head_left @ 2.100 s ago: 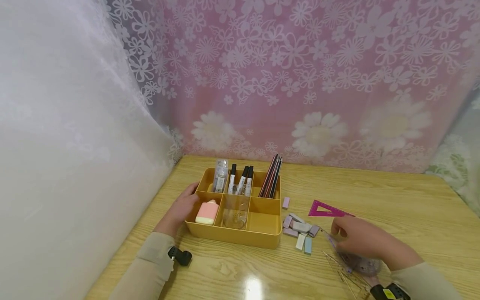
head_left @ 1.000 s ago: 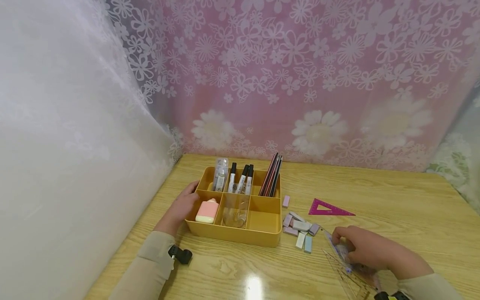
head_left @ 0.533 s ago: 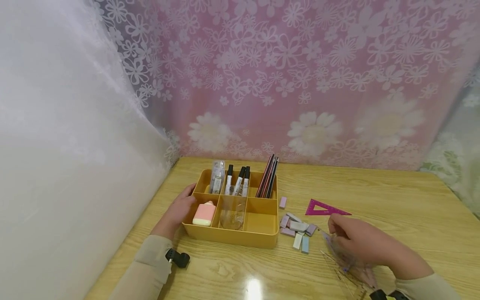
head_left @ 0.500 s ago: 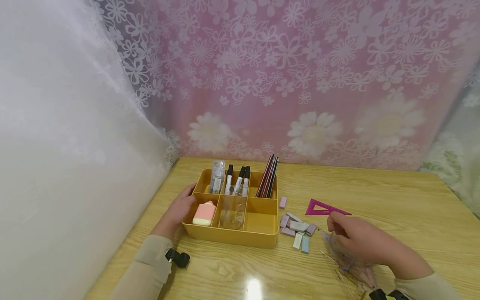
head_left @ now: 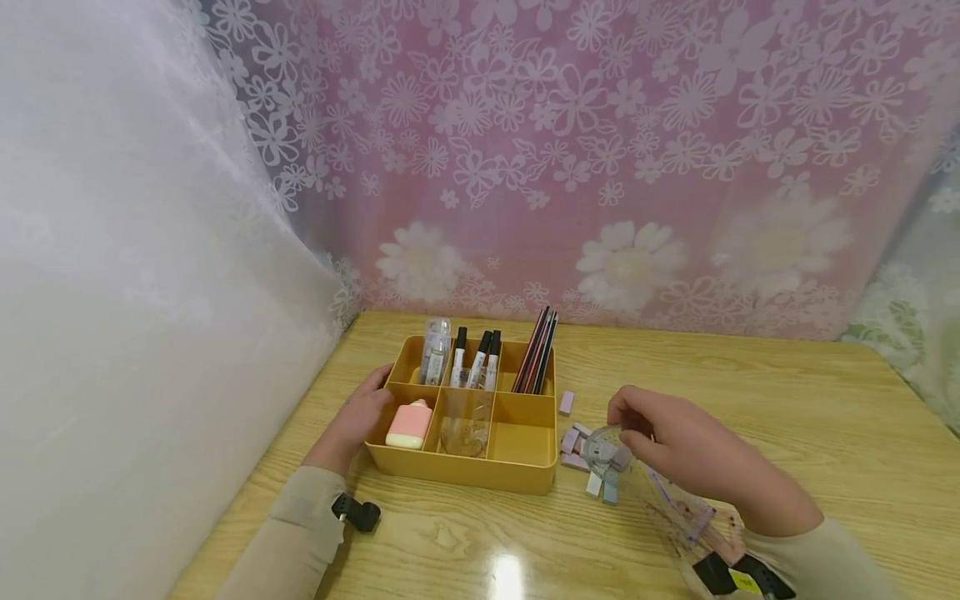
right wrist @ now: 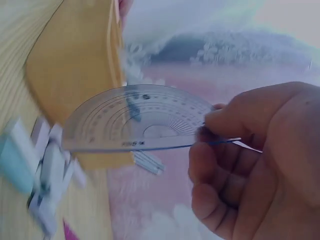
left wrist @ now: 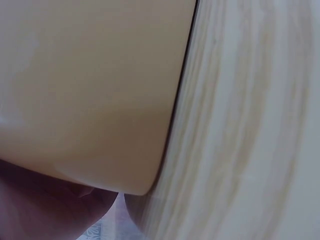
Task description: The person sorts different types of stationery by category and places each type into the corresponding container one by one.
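My right hand [head_left: 686,446] pinches a clear semicircular protractor [right wrist: 145,120] by one end, between thumb and fingers. In the head view the protractor hangs over a pile of small erasers [head_left: 594,485], partly seen through it. My left hand [head_left: 358,421] grips the left side of a yellow divided organizer [head_left: 465,477]; some of its fingers are hidden behind the wall. A pink-and-cream bottle-shaped item [head_left: 410,423] lies in the front left compartment. The front middle one holds a clear cup [head_left: 465,429], and the front right one is bare.
Markers [head_left: 480,362], dark pencils [head_left: 536,350] and clear-packaged items [head_left: 435,354] stand in the organizer's back row. Clear rulers or set squares [head_left: 701,521] lie below my right forearm. A single lilac eraser [head_left: 566,403] lies near the organizer. The magenta set square [right wrist: 69,231] shows only a tip.
My right hand has picked up the protractor from the clear drawing tools and moved left and away from me, over the erasers. It now covers the magenta set square. The left hand stays at the organizer.
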